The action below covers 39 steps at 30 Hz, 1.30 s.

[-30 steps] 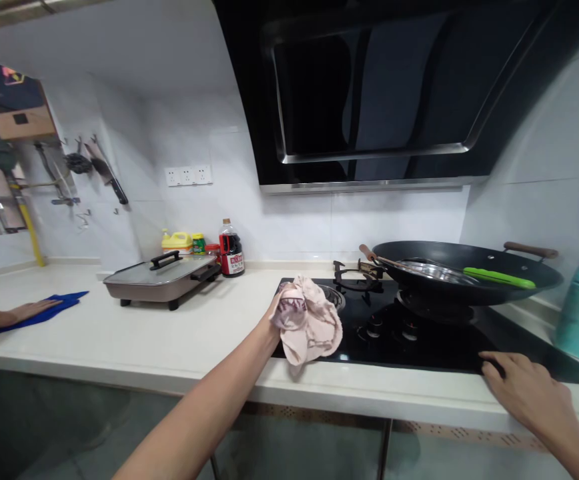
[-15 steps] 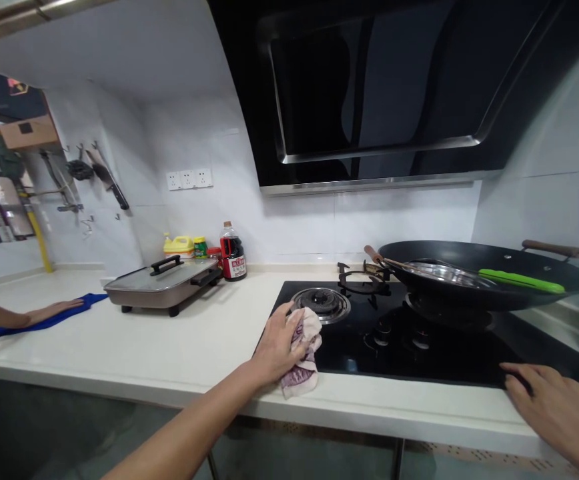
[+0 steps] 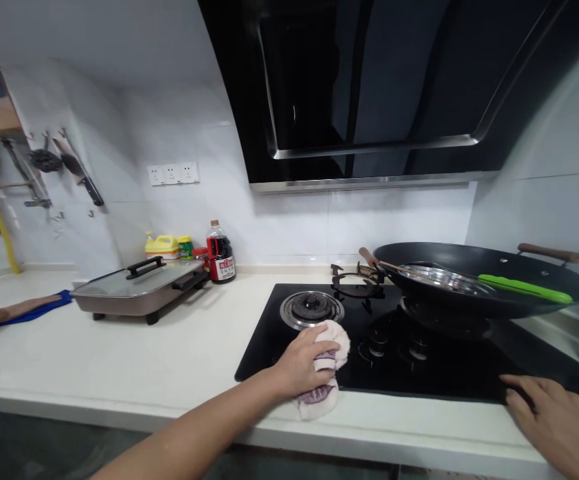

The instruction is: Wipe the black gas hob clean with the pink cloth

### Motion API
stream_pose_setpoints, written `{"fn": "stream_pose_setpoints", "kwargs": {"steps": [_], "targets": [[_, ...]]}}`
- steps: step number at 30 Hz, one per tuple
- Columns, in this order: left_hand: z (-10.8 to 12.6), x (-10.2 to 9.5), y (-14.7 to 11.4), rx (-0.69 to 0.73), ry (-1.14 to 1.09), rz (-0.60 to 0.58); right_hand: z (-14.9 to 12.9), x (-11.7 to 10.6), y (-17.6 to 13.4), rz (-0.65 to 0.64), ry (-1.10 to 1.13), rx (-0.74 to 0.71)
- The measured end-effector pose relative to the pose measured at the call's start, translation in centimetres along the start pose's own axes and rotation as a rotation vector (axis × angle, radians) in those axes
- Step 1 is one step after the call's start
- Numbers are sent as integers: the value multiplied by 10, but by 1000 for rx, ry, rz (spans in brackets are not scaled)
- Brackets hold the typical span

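Note:
My left hand (image 3: 308, 365) is closed around a crumpled white-and-purple cloth (image 3: 338, 340), pressing it on the front left part of the black gas cooktop (image 3: 264, 353). Part of the cloth drapes over the cooktop's front edge onto the white counter. Just behind the cloth is the left burner (image 3: 312, 308), its pan support off. My right hand (image 3: 554, 410) rests at the cooktop's front right edge, fingers stretched out and holding nothing. Two control knobs (image 3: 377, 341) lie between my hands.
A large wok (image 3: 444, 303) with a metal strainer (image 3: 444, 279) and green-handled utensil (image 3: 524, 289) sits on the right burner. A loose pan support (image 3: 357, 285) lies behind. Left are an electric pan (image 3: 134, 303), a sauce bottle (image 3: 221, 257) and another person's hand (image 3: 32, 305) on a blue cloth (image 3: 59, 301).
My left hand has slid the cloth rightward along the cooktop's front, away from its left corner. The view has shifted slightly to the right. My right hand stays at the front edge.

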<state>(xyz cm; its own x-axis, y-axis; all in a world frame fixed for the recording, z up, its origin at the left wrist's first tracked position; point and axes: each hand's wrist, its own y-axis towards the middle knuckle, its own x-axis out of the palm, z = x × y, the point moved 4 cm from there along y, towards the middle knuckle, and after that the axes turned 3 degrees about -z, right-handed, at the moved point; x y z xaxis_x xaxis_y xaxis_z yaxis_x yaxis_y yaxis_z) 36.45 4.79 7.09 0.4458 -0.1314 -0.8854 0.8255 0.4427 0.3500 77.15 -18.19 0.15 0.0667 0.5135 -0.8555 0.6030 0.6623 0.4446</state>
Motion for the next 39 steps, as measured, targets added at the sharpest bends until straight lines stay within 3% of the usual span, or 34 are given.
{"fn": "stream_pose_setpoints", "kwargs": {"steps": [6, 13, 20, 24, 28, 39], "targets": [[6, 39, 88, 23, 21, -38, 3, 4, -1, 11, 9, 5], [3, 72, 187, -83, -30, -100, -5, 0, -3, 40, -28, 5], [13, 94, 246, -62, -43, -243, -9, -8, -5, 45, -50, 10], [29, 93, 251, -48, -56, -301, -7, -9, -5, 26, -34, 39], [36, 85, 239, -79, -63, -326, -5, -8, -5, 18, -20, 33], [4, 51, 157, -30, 40, -175, 4, -3, -1, -39, -31, 36]]}}
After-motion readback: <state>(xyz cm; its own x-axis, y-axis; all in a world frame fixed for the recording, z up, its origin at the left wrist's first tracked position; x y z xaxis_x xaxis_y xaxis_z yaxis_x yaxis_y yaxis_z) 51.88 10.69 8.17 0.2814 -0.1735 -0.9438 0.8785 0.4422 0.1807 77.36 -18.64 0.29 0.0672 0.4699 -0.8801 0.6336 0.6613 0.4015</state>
